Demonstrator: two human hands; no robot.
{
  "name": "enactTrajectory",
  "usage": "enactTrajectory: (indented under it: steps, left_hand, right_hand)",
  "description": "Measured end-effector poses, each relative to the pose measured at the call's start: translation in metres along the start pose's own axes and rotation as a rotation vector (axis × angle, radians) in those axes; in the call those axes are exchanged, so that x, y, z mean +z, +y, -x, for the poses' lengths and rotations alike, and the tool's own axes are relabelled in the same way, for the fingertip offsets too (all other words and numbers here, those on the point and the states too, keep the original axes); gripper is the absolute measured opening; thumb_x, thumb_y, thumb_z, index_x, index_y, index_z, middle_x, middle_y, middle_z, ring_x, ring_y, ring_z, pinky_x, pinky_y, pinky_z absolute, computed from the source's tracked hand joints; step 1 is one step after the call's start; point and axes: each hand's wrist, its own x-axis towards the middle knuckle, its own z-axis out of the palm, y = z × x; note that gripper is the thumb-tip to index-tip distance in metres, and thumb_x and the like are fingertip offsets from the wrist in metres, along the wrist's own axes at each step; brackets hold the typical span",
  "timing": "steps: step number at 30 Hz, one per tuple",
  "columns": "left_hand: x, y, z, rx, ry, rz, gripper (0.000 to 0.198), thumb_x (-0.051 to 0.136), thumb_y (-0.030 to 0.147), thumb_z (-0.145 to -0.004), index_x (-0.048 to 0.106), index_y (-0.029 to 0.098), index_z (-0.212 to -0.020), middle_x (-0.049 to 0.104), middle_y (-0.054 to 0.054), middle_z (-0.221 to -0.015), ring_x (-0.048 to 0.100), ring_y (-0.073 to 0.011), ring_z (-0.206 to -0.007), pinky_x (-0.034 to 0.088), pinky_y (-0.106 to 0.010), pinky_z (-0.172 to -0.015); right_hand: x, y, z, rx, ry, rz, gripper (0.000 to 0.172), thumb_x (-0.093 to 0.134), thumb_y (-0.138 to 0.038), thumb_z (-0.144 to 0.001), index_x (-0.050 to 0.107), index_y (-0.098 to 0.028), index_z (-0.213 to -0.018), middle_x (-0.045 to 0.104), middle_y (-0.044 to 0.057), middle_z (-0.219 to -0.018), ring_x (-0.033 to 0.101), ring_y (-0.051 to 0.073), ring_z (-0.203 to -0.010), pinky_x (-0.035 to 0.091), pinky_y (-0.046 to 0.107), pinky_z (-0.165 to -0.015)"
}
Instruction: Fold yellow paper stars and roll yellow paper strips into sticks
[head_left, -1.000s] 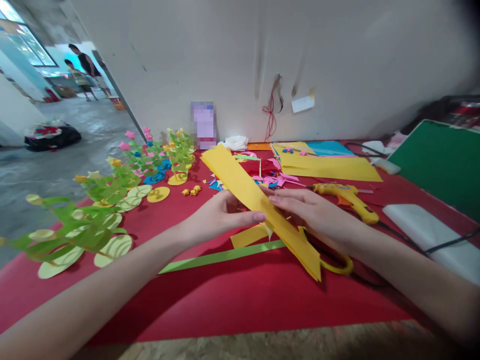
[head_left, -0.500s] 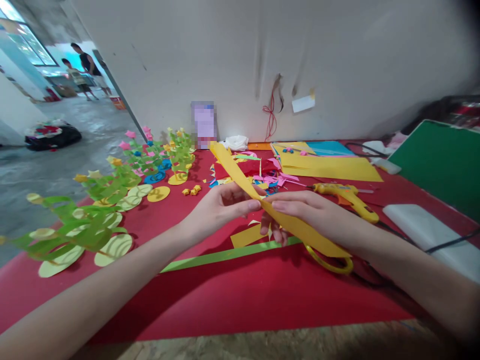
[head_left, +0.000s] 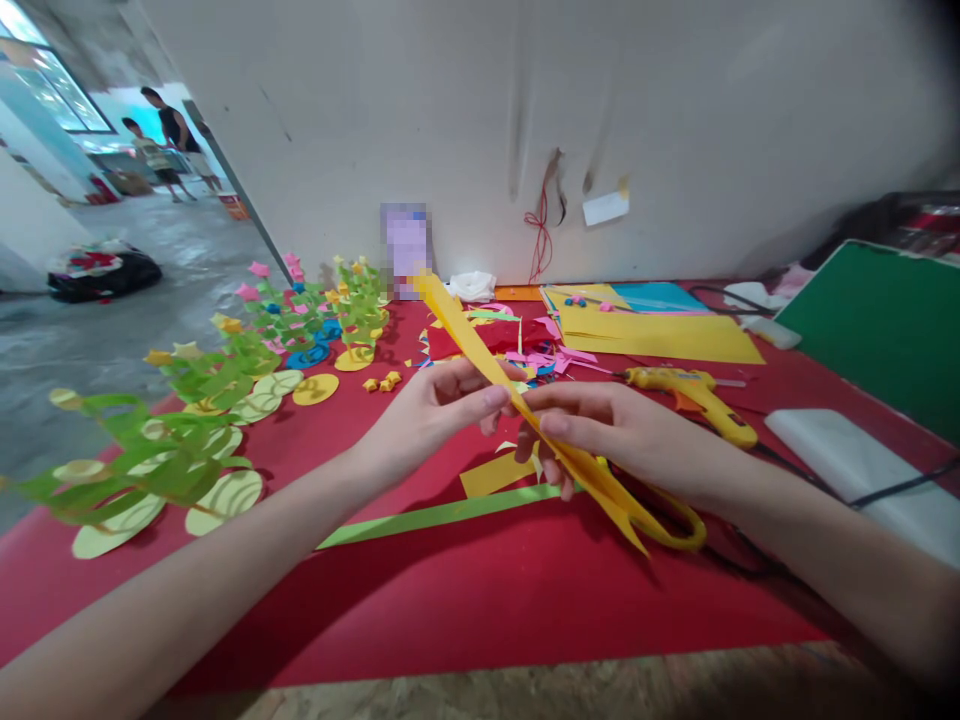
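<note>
A long strip of yellow paper [head_left: 466,335] slants between my two hands above the table. My left hand [head_left: 454,405] pinches it near the middle, thumb on top. Just below, my right hand [head_left: 600,425] grips the same strip between thumb and fingers. The strip's lower end hangs past my right hand, its edge turned toward me. Under it, a yellow scissors handle [head_left: 686,530] shows in part. A green paper strip [head_left: 442,522] and a short yellow paper piece [head_left: 491,474] lie on the table beneath my hands.
Paper plants with star flowers [head_left: 150,450] stand along the left. Small yellow paper stars [head_left: 384,382] and colourful scraps [head_left: 540,360] lie beyond my hands. A yellow glue gun [head_left: 697,395], yellow sheets [head_left: 660,335] and a green board [head_left: 877,340] are on the right. Two people stand far back left.
The yellow strip has turned, so its lower part now shows edge-on and its end points more toward me. My hands have shifted slightly and still hold it.
</note>
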Motion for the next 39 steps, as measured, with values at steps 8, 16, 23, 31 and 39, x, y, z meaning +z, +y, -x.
enactTrajectory:
  steps: [8,16,23,31,39]
  left_hand:
    - [-0.001,-0.003,-0.001,0.0,0.028,0.059,0.016,0.058,0.031,-0.077,0.064,0.017,-0.083,0.055,0.002,-0.06,0.05,-0.0087,-0.057,0.042,-0.02,-0.061]
    - [0.002,-0.002,0.002,-0.094,0.115,0.242,0.009,0.058,0.017,-0.075,0.065,0.016,-0.08,0.064,-0.002,-0.083,0.058,-0.0117,-0.072,0.047,-0.022,-0.069]
    - [0.01,0.011,0.005,-0.147,0.223,0.345,0.015,0.061,0.024,-0.076,0.066,0.02,-0.088,0.069,-0.001,-0.09,0.063,-0.0136,-0.078,0.051,-0.021,-0.07]
    - [0.015,0.011,0.008,-0.152,0.227,0.239,0.023,0.062,0.025,-0.074,0.064,0.017,-0.095,0.067,-0.007,-0.101,0.064,-0.0214,-0.085,0.053,-0.031,-0.074]
    - [-0.007,0.037,0.004,-0.015,0.44,0.135,0.017,0.06,0.029,-0.075,0.064,0.019,-0.089,0.067,-0.002,-0.096,0.061,-0.0163,-0.089,0.052,-0.022,-0.07]
  right_hand:
    - [0.0,0.0,0.001,0.042,0.019,-0.058,0.033,0.041,-0.047,-0.082,0.06,-0.022,-0.092,0.06,0.002,-0.072,0.059,0.014,-0.063,0.049,0.026,-0.053]
    - [-0.006,-0.004,0.003,-0.048,0.406,0.327,0.033,0.042,-0.048,-0.081,0.06,-0.024,-0.067,0.062,0.001,-0.068,0.061,0.017,-0.07,0.046,0.025,-0.058]
    - [-0.006,0.002,-0.003,0.024,0.201,-0.125,0.031,0.045,-0.043,-0.082,0.062,-0.02,-0.095,0.067,0.003,-0.077,0.06,0.013,-0.06,0.047,0.024,-0.053]
    - [0.003,-0.005,0.005,0.099,0.022,-0.136,0.032,0.06,-0.022,-0.074,0.058,-0.023,-0.106,0.067,0.002,-0.094,0.064,0.015,-0.08,0.051,0.025,-0.069]
    - [-0.021,-0.016,0.013,0.174,0.018,0.133,0.02,0.059,-0.022,-0.072,0.067,-0.025,-0.09,0.07,-0.002,-0.082,0.066,0.015,-0.071,0.051,0.02,-0.056]
